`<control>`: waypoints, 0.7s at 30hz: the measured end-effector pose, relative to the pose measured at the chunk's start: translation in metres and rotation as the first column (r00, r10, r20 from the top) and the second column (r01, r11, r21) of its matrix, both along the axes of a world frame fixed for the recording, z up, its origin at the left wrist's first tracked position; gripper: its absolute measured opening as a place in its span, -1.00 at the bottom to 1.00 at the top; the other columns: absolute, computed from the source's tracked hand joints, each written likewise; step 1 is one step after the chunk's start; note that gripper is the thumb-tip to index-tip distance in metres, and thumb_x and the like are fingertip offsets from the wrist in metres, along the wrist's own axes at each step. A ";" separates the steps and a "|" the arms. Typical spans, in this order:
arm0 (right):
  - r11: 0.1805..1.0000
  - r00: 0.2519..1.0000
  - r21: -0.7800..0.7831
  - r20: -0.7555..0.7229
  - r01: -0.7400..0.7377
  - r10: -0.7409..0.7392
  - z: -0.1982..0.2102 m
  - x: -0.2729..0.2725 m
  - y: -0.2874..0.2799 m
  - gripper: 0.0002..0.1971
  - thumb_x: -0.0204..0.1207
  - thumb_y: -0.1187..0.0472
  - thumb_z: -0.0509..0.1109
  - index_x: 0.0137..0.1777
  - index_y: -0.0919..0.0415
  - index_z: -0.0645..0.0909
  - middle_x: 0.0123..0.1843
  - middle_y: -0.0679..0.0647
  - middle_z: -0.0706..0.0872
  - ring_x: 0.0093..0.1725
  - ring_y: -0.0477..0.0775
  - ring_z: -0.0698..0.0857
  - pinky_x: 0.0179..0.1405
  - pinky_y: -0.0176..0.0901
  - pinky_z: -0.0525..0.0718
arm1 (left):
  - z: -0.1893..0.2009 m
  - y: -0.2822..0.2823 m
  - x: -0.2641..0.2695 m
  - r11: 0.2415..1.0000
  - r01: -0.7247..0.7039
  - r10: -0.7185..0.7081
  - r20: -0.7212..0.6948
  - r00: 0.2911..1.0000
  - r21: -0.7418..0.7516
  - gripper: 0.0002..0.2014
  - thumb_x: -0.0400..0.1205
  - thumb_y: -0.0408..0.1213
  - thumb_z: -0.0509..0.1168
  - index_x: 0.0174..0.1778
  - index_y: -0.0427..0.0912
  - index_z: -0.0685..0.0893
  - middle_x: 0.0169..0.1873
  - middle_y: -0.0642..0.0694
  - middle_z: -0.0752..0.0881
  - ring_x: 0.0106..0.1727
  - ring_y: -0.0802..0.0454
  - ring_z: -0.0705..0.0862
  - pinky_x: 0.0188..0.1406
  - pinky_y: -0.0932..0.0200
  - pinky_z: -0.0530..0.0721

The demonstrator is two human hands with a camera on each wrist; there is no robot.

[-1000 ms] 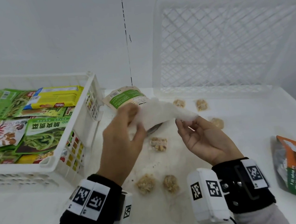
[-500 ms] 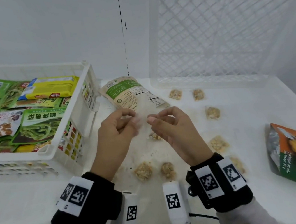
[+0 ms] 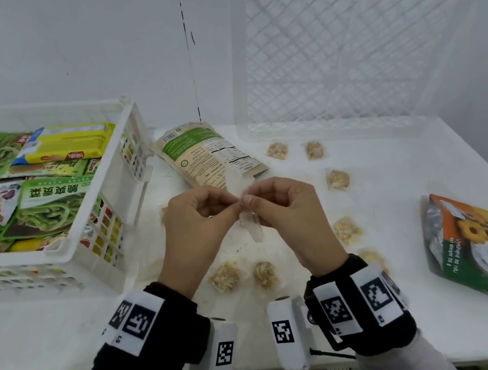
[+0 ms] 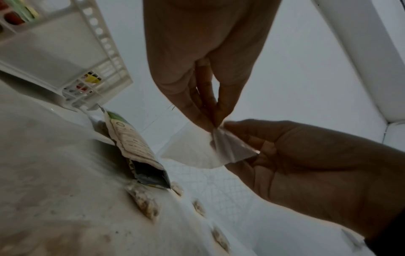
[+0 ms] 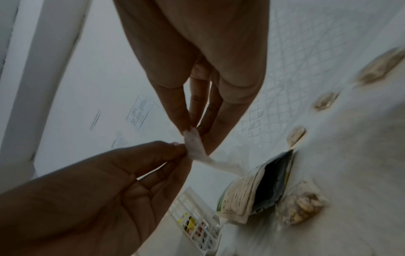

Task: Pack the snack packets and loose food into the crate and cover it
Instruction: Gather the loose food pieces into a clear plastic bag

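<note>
- While pinched between left hand [image 3: 198, 222] and right hand [image 3: 286, 207], both gripping: clear wrapper [image 3: 249, 224], frame centre.
- Packed crate [image 3: 129, 169], left.
- Loose snacks [image 3: 225, 277], desk [image 3: 407, 303].

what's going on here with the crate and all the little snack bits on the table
A person is packing snacks. Both hands, left hand and right hand, pinch a small clear plastic wrapper between them above the table. The white crate on the left already holds several snack packets. Still out on the table are the loose wrapped snack pieces, an opened beige and green pouch and an orange and green packet. A second white crate leans against the wall.
</note>
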State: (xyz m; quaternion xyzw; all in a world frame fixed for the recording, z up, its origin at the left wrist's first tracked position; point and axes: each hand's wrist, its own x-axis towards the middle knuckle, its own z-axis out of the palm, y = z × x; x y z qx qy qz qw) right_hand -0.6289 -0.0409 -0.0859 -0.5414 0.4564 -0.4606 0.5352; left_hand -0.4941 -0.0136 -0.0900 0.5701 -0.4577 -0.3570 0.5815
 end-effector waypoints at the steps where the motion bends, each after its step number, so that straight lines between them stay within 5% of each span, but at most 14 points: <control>1: 1.000 1.000 0.011 0.009 0.011 -0.011 0.000 -0.003 0.000 -0.95 0.44 0.43 0.47 -0.13 0.31 0.70 -0.23 0.27 0.80 -0.22 0.15 0.78 -0.11 0.05 0.78 | 0.001 -0.001 -0.002 1.000 0.011 -0.011 -0.005 1.000 0.001 -0.85 0.35 -0.55 0.51 -0.29 -0.26 0.72 -0.33 -0.22 0.77 -0.30 -0.03 0.76 -0.15 0.10 0.76; 5: 0.995 0.995 -0.032 0.012 0.099 -0.099 0.000 -0.012 0.000 -0.89 0.43 0.47 0.47 -0.17 0.27 0.70 -0.29 0.15 0.80 -0.32 -0.03 0.78 -0.21 -0.14 0.78 | 0.003 -0.005 -0.013 0.999 0.044 -0.044 -0.032 0.999 0.005 -0.78 0.36 -0.67 0.42 -0.29 -0.25 0.65 -0.38 -0.19 0.73 -0.35 -0.01 0.72 -0.21 0.02 0.78; 11: 0.968 0.969 -0.080 0.085 0.239 -0.232 0.005 -0.039 -0.005 -0.87 0.47 0.49 0.41 -0.20 0.27 0.63 -0.27 0.25 0.76 -0.35 0.06 0.74 -0.23 -0.01 0.79 | 0.000 -0.009 -0.021 0.999 0.023 -0.018 -0.115 0.993 0.045 -0.78 0.43 -0.68 0.34 -0.27 -0.26 0.64 -0.46 -0.10 0.69 -0.44 0.08 0.69 -0.33 0.18 0.75; 13: 0.959 0.974 -0.203 -0.066 0.198 -0.216 0.007 -0.049 -0.008 -0.85 0.46 0.49 0.39 -0.19 0.23 0.67 -0.27 0.17 0.76 -0.31 0.07 0.74 -0.22 -0.05 0.78 | 0.000 -0.009 -0.024 0.999 0.020 -0.021 0.018 1.000 0.034 -0.76 0.43 -0.60 0.38 -0.19 -0.14 0.65 -0.36 -0.06 0.70 -0.32 0.08 0.69 -0.21 0.14 0.75; 17: 0.927 0.925 -0.375 -0.358 -0.015 -0.130 0.014 -0.056 -0.009 -0.72 0.40 0.50 0.38 -0.12 0.11 0.78 -0.14 -0.06 0.75 -0.18 -0.18 0.70 -0.18 -0.32 0.70 | 0.009 -0.011 -0.045 0.979 0.084 -0.004 0.398 0.917 -0.184 -0.68 0.44 -0.32 0.50 0.05 -0.07 0.59 -0.03 0.04 0.65 0.01 0.21 0.65 0.01 0.39 0.63; 21: 0.934 0.941 -0.344 -0.337 -0.097 -0.027 0.019 -0.069 -0.017 -0.76 0.36 0.52 0.43 -0.18 0.15 0.72 -0.18 -0.07 0.76 -0.14 -0.18 0.72 -0.18 -0.39 0.69 | 0.015 -0.019 -0.062 0.949 0.195 0.004 0.632 0.775 -0.246 -0.79 0.46 -0.52 0.39 -0.07 -0.24 0.56 -0.15 -0.04 0.67 -0.11 0.08 0.66 -0.10 0.15 0.63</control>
